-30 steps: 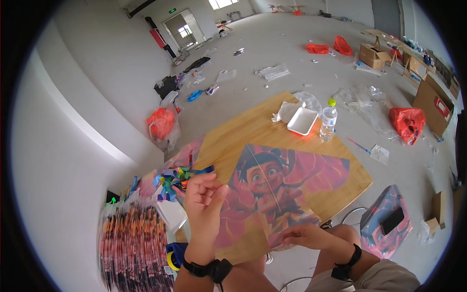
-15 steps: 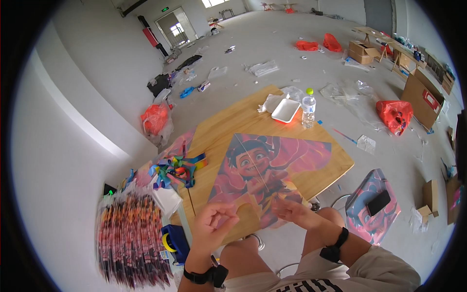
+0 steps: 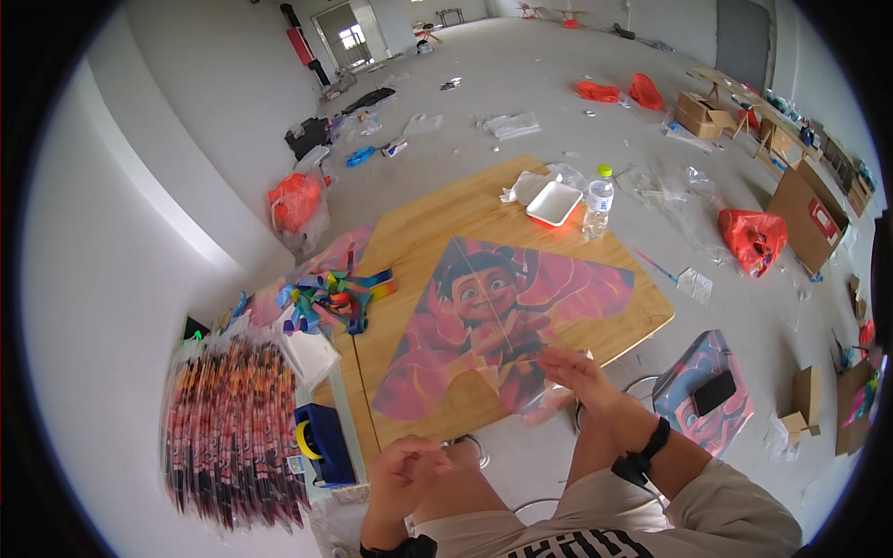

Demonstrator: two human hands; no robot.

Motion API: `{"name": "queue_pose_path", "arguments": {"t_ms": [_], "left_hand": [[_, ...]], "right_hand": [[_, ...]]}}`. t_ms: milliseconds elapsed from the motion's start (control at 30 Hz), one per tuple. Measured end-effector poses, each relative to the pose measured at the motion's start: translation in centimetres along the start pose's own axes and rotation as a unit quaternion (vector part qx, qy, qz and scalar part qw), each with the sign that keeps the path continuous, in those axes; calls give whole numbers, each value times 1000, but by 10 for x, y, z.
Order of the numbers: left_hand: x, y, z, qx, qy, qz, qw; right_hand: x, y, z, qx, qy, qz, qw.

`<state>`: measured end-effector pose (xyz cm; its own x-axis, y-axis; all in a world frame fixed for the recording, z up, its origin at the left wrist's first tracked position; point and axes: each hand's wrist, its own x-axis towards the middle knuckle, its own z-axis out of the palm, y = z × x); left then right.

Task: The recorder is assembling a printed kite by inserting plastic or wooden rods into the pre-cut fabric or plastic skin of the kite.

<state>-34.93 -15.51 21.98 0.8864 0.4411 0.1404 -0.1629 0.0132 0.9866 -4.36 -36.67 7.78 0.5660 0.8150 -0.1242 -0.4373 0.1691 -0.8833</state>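
A kite (image 3: 498, 296) with a printed cartoon figure and pink-red wings lies spread on the wooden table (image 3: 409, 251). A thin pale line runs lengthwise down its middle. My right hand (image 3: 581, 379) is over the kite's lower right part, thumb and fingers pinched together; whatever is between them is too small to make out. Near the table's front edge, above my lap, my left hand (image 3: 409, 467) is closed with curled fingers. What it holds, if anything, is hidden.
Left of the table hangs a stack of bagged kites (image 3: 233, 428) beside a blue tape dispenser (image 3: 324, 445). Colourful ribbons (image 3: 330, 302) lie at the table's left; a white tray (image 3: 555, 203) and water bottle (image 3: 598, 206) stand behind. A phone (image 3: 714, 393) rests on a printed stool (image 3: 693, 363) at right.
My left hand has come back from the kite's lower edge toward my lap. My right hand has shifted slightly right and up. The kite's lower left wing is now uncovered.
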Motion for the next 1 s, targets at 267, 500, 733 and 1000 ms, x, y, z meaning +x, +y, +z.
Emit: {"name": "queue_pose_path", "arguments": {"t_ms": [267,500,733,1000], "left_hand": [[-19,1,-12,5,-26,-26,999],[-30,-7,-24,-15,-47,-6,999],[-63,-4,-38,-100,-77,-56,990],[-71,-7,-15,-36,-99,-65,992]], "right_hand": [[27,-46,9,133,-15,142,981],[17,-1,-23,303,125,130,936],[14,12,-16,144,152,39,977],[80,28,22,-764,-45,-212,607]]}}
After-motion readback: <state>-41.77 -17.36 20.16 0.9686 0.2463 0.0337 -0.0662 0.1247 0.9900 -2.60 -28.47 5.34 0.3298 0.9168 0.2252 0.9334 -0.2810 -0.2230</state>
